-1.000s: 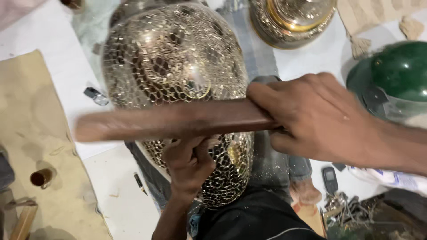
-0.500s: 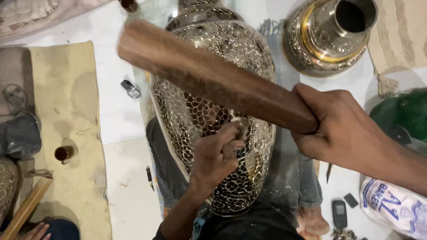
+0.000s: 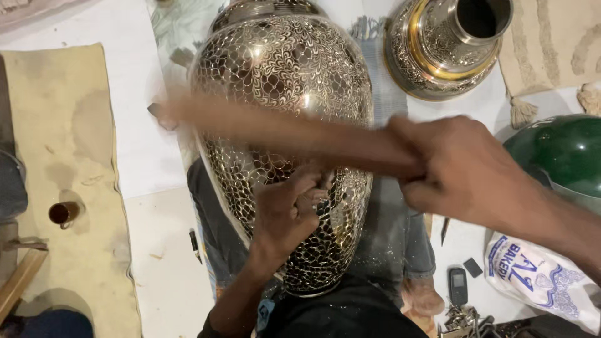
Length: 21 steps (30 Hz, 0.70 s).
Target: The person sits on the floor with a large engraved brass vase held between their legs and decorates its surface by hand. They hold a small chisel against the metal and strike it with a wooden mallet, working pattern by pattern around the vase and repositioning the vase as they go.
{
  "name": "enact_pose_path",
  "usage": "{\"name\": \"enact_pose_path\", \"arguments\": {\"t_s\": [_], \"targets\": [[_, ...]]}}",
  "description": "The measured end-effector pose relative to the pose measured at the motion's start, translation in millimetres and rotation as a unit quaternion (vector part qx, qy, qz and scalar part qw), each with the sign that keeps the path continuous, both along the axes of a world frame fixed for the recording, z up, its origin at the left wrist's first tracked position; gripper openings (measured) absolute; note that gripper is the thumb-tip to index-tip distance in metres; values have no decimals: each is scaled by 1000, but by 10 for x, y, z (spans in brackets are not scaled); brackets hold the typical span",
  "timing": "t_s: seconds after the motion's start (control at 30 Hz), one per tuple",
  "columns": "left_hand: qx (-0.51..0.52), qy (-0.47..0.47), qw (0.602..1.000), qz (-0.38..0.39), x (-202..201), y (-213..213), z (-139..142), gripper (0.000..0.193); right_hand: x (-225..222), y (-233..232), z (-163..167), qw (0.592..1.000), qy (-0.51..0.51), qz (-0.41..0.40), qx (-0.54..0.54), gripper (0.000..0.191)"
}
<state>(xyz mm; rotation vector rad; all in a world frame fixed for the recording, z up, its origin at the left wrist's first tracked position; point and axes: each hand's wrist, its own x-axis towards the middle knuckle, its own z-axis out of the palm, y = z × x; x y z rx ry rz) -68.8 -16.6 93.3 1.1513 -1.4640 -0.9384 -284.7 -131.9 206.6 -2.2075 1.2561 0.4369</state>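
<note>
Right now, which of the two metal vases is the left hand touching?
The large engraved vase lying across the lap; the left hand presses on it. The smaller vase with the gold band sits apart at the upper right, untouched.

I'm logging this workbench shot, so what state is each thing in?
Large engraved vase: lying on its side across the lap.
Wooden stick: motion-blurred, gripped by right hand.
Left hand: pressed on the vase.
Second metal vase: upright, mouth open.
Phone: lying flat.

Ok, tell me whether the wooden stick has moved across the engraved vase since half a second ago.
Yes. The wooden stick, gripped by the right hand, has swung down: its far end was up by the engraved vase neck, and now it lies blurred and nearly level across the vase's middle.
</note>
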Motion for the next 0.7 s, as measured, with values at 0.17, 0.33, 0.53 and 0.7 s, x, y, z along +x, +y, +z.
{"name": "enact_pose_path", "arguments": {"t_s": [0.17,0.33,0.53,0.7], "targets": [[37,-26,998,34,-64,-23,-38,38,-26,-60,-13,981,-189,-29,-11,25],[46,-64,996,48,-68,-26,-123,45,-44,-80,-26,983,-179,-9,-35,30],[52,-31,998,18,-30,23,-161,38,-61,-62,-22,999,-45,-4,-11,33],[21,0,1000,15,-16,-48,-146,50,-189,-40,-158,998,-41,-35,40,32]]}}
